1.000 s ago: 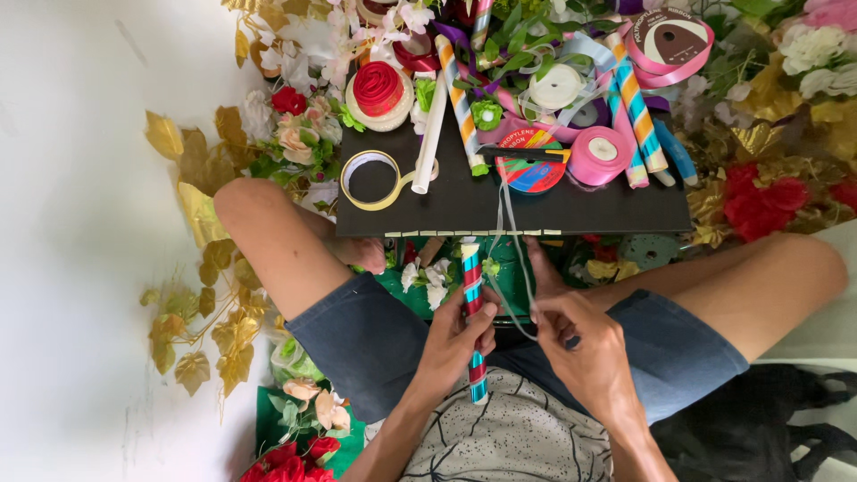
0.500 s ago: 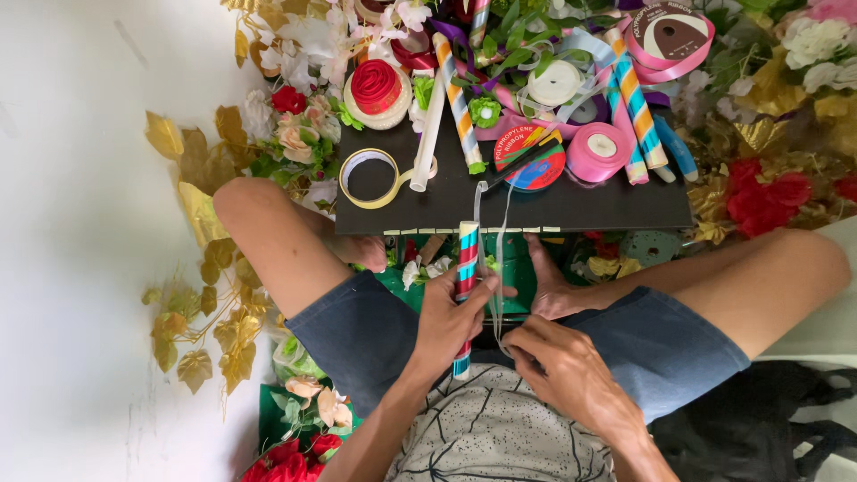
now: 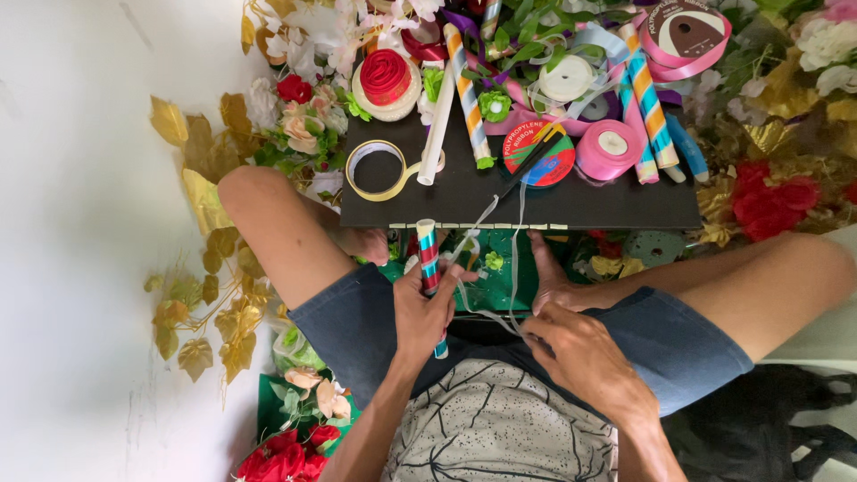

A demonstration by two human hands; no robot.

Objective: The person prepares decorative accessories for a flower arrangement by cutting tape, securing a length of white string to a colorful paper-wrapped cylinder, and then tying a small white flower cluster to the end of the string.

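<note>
Head view shows the left hand clamped around a striped stick held upright over the lap, just short of the near edge of the black board, with open room only between the knees. Since half a second ago the right hand has drawn back toward the body, fingers pinched on a thin pale ribbon that runs up to the board. Ribbon spools, a tape ring and artificial flowers crowd the board and floor beyond.

Striped stick (red, teal, white), near upright over lap, translucent ribbon trailing beside it
</note>
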